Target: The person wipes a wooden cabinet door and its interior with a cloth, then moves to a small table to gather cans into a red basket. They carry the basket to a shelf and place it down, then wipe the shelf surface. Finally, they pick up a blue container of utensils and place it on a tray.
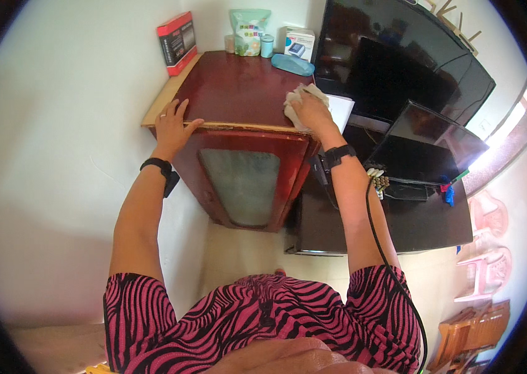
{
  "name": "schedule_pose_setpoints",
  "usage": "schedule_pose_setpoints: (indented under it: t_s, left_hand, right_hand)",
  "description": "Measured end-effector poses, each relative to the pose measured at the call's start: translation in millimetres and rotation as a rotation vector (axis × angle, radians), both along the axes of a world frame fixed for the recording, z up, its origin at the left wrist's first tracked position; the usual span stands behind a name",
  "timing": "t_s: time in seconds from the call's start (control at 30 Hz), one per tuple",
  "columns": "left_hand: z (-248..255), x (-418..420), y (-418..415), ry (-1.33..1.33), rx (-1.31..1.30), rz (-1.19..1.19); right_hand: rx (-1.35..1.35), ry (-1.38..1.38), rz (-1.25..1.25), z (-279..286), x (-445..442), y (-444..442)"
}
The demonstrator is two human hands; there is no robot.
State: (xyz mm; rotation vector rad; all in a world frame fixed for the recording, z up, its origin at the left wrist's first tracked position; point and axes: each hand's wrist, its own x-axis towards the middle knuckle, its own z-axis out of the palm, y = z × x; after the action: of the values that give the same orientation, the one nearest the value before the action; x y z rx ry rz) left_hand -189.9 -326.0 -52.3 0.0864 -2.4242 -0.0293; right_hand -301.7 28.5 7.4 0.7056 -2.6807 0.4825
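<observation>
My right hand (312,112) grips a crumpled whitish cloth (294,106), pressed on the front right corner of a dark red wooden cabinet's top (240,89). At the front left corner rests my left hand (174,128), fingers spread on the top and its pale wooden edge, holding nothing. Below the top, the cabinet door (240,187) has a clouded glass panel. Just right of the cloth lie white papers (341,111), partly hidden by my right hand.
Along the cabinet's back stand a red-and-black box (177,44), a green pouch (249,32), a blue jar (267,46), a white box (299,43) and a blue case (293,64). A large television (399,61) and a smaller screen (427,145) stand right, near a dark table (329,224).
</observation>
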Motion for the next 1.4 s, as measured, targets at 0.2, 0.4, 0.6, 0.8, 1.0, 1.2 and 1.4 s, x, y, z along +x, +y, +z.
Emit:
schedule_pose_setpoints:
  t_s: [0.2,0.4,0.6,0.8,1.0,1.2,1.4]
  left_hand:
    - [4,-2,8,-0.052,0.009,-0.027]
    - [6,-7,11,-0.119,0.059,0.001]
    - [10,-10,5,-0.180,0.084,-0.017]
    - [0,-7,4,-0.122,0.091,-0.037]
    - [0,-3,4,-0.122,0.126,-0.041]
    - [5,3,-2,-0.146,0.116,-0.022]
    - [7,0,4,-0.150,0.154,-0.039]
  right_hand:
    - [0.003,0.053,-0.062,-8,14,8]
    - [-0.104,0.044,0.278,-19,42,-48]
    - [-0.075,0.044,0.364,-16,62,-100]
    - [0.129,-0.032,0.257,-27,-52,-10]
    - [0.397,0.035,0.125,-2,-64,2]
    - [0.769,0.190,0.376,1,-27,-99]
    - [0.130,0.064,0.385,-13,14,-136]
